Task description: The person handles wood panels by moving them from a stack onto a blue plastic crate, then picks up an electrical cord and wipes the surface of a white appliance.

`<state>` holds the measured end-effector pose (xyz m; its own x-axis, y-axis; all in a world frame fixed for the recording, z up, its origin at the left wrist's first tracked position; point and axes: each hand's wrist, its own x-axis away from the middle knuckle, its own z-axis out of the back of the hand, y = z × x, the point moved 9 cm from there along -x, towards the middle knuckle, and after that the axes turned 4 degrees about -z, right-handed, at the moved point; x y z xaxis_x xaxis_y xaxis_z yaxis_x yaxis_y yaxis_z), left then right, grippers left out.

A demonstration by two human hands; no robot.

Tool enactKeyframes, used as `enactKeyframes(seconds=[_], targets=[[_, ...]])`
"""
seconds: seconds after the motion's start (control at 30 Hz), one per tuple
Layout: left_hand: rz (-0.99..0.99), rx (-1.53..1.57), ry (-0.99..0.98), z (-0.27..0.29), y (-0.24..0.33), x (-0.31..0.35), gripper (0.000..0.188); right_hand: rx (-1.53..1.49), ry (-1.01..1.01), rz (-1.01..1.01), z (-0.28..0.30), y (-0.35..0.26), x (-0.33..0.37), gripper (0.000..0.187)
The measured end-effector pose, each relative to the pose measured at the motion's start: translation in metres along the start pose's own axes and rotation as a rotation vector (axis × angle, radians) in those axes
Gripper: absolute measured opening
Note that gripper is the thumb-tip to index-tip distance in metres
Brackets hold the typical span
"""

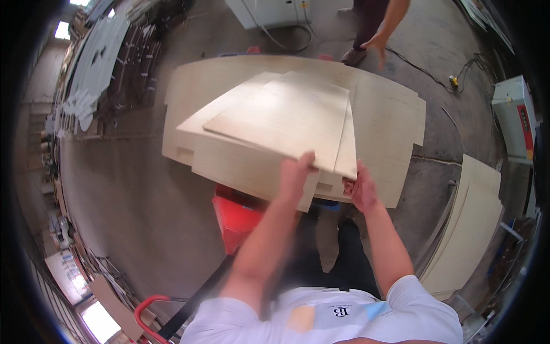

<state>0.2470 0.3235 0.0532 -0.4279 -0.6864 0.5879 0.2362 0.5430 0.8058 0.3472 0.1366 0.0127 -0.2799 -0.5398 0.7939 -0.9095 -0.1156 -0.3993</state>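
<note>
My left hand (297, 176) is closed on the near edge of a pale plywood panel (286, 117), its thumb on the top face. Under that panel and partly covered by it is a second plywood panel (347, 150). My right hand (362, 187) grips the near right corner of this lower panel, with the fingers curled beneath. Both panels lie over a stack of larger plywood sheets (384, 132); whether their far ends touch the stack I cannot tell.
Beyond the stack a co-worker's hand (378, 47) reaches down, fingers spread. Red equipment (235, 218) shows under the stack's near side. More plywood sheets (467, 229) lean at the right. A white machine (513, 120) stands behind them, and cables (421, 67) cross the floor.
</note>
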Motion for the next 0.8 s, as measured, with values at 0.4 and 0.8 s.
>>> enactKeyframes(seconds=[0.4, 0.8], targets=[[-0.101, -0.201, -0.116, -0.151, 0.211, -0.130, 0.025, -0.079, 0.258, 0.049, 0.187, 0.055, 0.071, 0.034], [-0.114, 0.048, 0.158, -0.077, 0.334, -0.167, 0.053, 0.090, 0.536, -0.194, 0.372, 0.226, 0.199, 0.026]])
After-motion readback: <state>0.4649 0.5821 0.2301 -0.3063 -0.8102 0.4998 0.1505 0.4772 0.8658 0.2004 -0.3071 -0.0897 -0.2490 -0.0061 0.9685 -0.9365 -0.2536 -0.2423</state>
